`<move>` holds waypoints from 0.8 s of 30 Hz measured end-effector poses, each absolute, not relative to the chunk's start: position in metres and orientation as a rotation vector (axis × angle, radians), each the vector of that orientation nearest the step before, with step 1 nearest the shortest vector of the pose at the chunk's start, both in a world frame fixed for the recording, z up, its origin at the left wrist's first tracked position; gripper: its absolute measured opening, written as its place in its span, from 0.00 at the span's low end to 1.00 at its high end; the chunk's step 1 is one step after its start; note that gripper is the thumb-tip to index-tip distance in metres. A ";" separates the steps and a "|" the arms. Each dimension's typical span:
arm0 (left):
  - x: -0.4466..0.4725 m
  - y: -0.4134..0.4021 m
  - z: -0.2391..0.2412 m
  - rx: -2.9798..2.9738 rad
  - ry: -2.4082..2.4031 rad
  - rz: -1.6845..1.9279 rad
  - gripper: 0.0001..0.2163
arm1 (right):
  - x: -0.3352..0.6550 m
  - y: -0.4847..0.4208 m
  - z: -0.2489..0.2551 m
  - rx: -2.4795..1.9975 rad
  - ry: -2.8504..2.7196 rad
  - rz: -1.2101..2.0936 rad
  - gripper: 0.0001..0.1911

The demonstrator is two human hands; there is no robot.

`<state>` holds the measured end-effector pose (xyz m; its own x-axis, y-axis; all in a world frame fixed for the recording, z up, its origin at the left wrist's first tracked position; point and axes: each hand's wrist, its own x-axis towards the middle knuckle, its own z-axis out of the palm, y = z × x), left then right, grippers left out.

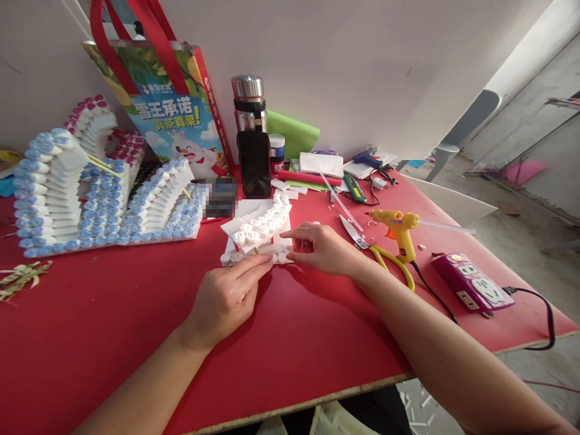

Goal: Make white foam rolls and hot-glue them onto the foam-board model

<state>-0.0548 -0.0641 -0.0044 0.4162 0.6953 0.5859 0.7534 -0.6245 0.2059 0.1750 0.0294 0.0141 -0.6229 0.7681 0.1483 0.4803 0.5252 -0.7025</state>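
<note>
A small white foam model [258,232] with rows of rolled white paper flowers stands on the red table [113,314]. My left hand [226,296] reaches to its near edge, index finger and thumb pinched on the front strip of flowers. My right hand [324,248] rests at the model's right side, index finger stretched out onto it and the other fingers curled against its edge.
A yellow glue gun [401,232] and yellow-handled scissors [376,248] lie right of my hands, then a purple power strip [471,284] with its cable. Blue-and-white flower models [99,193], a printed bag [172,109], a steel flask [248,103] and foam sheets stand behind.
</note>
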 end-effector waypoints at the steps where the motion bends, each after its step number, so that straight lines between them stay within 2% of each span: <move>1: -0.055 -0.064 -0.005 -2.571 -1.297 -1.005 0.18 | 0.176 0.030 0.015 -1.038 -2.325 0.885 0.21; 14: -0.054 -0.062 -0.009 -2.573 -1.329 -0.970 0.18 | 0.167 0.030 -0.002 -1.011 -2.271 0.874 0.15; 19: -0.054 -0.061 -0.007 -2.571 -1.294 -0.971 0.18 | 0.169 0.030 0.004 -1.007 -2.272 0.900 0.16; 24: -0.057 -0.065 -0.006 -2.598 -1.108 -0.951 0.19 | 0.196 0.047 0.025 -1.202 -2.108 0.683 0.12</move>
